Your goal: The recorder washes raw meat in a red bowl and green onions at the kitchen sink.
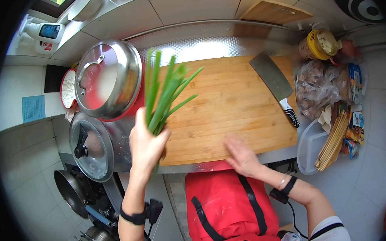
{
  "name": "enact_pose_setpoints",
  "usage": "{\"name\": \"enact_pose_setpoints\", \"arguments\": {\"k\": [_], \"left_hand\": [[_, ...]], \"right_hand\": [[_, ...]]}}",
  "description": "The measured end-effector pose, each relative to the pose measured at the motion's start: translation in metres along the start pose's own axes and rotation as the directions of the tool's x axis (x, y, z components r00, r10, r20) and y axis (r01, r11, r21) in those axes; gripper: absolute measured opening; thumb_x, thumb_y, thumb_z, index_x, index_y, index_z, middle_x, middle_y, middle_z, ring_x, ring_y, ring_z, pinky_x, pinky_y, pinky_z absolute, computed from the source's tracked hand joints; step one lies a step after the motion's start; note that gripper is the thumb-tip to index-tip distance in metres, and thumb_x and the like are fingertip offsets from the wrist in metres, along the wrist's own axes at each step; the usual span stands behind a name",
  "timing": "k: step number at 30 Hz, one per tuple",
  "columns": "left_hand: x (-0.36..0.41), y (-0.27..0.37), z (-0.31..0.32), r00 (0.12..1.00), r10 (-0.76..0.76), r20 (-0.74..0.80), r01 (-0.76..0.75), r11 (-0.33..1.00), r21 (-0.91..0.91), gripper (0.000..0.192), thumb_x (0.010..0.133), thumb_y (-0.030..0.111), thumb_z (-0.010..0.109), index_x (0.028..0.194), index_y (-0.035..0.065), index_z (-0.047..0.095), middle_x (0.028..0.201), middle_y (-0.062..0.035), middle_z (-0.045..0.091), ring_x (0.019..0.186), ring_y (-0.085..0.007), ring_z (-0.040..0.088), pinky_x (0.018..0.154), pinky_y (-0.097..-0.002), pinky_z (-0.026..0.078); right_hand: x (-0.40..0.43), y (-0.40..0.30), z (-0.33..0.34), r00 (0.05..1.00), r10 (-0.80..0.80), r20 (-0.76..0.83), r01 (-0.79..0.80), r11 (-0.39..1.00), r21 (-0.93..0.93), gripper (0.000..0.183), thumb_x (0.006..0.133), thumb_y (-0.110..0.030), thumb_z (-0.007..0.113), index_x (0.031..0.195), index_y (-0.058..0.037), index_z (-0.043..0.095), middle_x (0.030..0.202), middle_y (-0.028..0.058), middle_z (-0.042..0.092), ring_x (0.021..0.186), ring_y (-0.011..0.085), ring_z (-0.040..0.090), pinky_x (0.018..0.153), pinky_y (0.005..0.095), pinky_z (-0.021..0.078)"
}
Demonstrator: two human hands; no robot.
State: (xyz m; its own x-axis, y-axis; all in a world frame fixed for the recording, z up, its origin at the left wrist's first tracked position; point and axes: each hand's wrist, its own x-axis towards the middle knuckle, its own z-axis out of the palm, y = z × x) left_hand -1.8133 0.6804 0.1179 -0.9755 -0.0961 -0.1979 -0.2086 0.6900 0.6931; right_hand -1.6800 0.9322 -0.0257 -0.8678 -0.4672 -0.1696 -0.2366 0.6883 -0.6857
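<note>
My left hand (148,137) grips a bunch of green onion stalks (165,102), held upright over the left edge of the wooden cutting board (219,108). Loosely spread and a little blurred, my right hand (242,155) is at the board's near edge with nothing in it; whether it touches the board I cannot tell. A cleaver (272,78) lies on the right side of the board, its black and white handle pointing towards me over the edge.
Left of the board are a lidded steel pan (109,79), a glass lid (92,147) and a bowl of white powder (68,89). On the right are a plastic bag of brown food (315,88), wooden chopsticks (332,142), a plastic container (307,149) and a yellow-lidded jar (308,47).
</note>
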Motion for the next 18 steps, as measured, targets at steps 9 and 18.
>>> {"name": "enact_pose_setpoints", "arguments": {"k": [9, 18], "left_hand": [[0.088, 0.031, 0.154, 0.99, -0.074, 0.12, 0.028, 0.938, 0.345, 0.054, 0.068, 0.032, 0.065, 0.106, 0.0014, 0.042, 0.084, -0.0216, 0.063, 0.083, -0.0393, 0.06, 0.074, -0.0473, 0.046], [0.068, 0.009, 0.196, 0.998, 0.015, 0.066, -0.04, 0.915, 0.401, 0.062, 0.068, 0.03, 0.069, 0.113, 0.0002, 0.04, 0.115, -0.019, 0.047, 0.105, -0.0362, 0.049, 0.081, -0.0467, 0.043]], "right_hand": [[-0.062, 0.105, -0.057, 0.862, 0.317, -0.395, -0.429, 0.872, -0.236, 0.067, 0.081, -0.022, 0.052, 0.136, 0.0001, 0.022, 0.143, 0.018, 0.018, 0.134, 0.0319, 0.016, 0.108, 0.0446, 0.0126], [-0.031, 0.054, -0.007, 0.913, 0.306, -0.268, -0.345, 0.932, -0.11, 0.075, 0.079, -0.032, 0.053, 0.135, 0.0045, 0.02, 0.143, 0.0202, 0.016, 0.134, 0.0312, 0.013, 0.108, 0.0448, 0.0108]]}}
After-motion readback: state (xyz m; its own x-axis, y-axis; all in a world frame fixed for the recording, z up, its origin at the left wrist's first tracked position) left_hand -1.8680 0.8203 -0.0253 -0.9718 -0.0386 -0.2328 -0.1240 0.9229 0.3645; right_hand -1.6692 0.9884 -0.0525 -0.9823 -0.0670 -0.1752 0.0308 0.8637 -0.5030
